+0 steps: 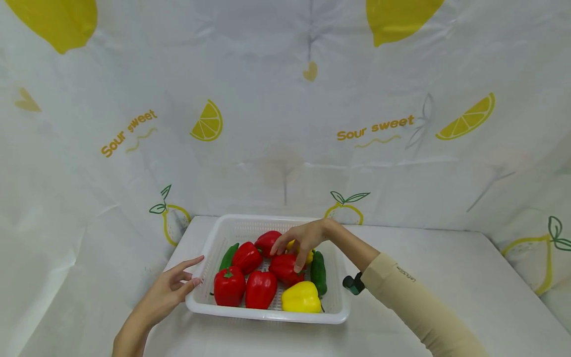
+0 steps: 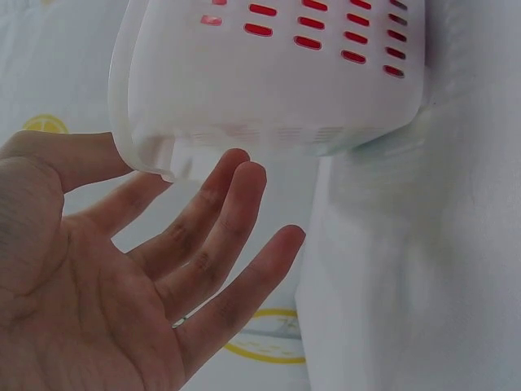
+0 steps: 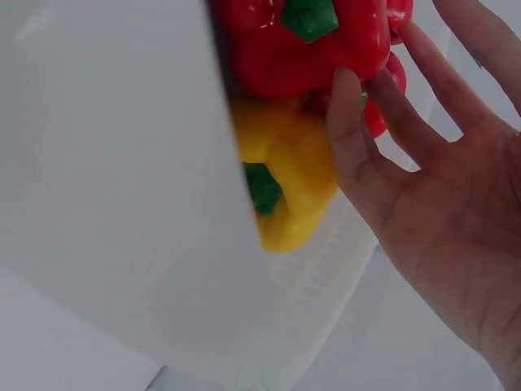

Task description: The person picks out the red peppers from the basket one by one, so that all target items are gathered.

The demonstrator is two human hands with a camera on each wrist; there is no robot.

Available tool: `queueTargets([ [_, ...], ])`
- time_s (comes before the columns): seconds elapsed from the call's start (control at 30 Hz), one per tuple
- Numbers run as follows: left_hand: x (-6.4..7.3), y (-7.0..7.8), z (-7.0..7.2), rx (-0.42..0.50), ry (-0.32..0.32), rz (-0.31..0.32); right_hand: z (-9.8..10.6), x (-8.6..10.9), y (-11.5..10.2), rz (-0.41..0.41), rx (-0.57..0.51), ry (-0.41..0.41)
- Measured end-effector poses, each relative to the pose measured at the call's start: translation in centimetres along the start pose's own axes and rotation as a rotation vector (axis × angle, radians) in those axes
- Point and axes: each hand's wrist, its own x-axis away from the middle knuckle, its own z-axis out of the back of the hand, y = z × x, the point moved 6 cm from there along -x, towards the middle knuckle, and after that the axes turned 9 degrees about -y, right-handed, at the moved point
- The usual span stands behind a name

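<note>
A white plastic basket (image 1: 267,314) holds several red bell peppers, two yellow ones and two long green vegetables. My right hand (image 1: 308,237) reaches in from the right, its thumb and fingers spread over a red bell pepper (image 1: 283,269). In the right wrist view the thumb tip meets a red pepper (image 3: 277,69), with a yellow bell pepper (image 3: 305,183) beside it; no firm grip shows. At the basket's left side, my left hand (image 1: 162,295) has its fingers extended. The left wrist view shows its thumb and index finger at the rim (image 2: 122,98), the other fingers apart from the basket.
Another yellow bell pepper (image 1: 301,297) lies at the basket's front right, near a green cucumber-like vegetable (image 1: 318,272). A second green one (image 1: 228,257) is at the left. The white table (image 1: 415,277) extends right, and a lemon-printed sheet (image 1: 267,124) hangs behind.
</note>
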Motion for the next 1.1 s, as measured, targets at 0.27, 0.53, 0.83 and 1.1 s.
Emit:
queueTargets([
  [0.27, 0.0, -0.16, -0.22, 0.011, -0.005, 0.017, -0.21, 0.0, 0.11, -0.001, 0.031, -0.004],
  [0.53, -0.02, -0.35, -0.27, 0.019, -0.011, 0.017, -0.22, 0.16, 0.56, -0.072, 0.049, 0.022],
  [0.83, 0.05, -0.38, -0.17, 0.004, -0.006, 0.027, -0.31, 0.29, 0.28, -0.069, 0.058, 0.061],
  [1.1, -0.02, -0.21, -0.09, 0.014, -0.007, 0.024, -0.33, 0.55, -0.18, -0.042, 0.028, 0.083],
])
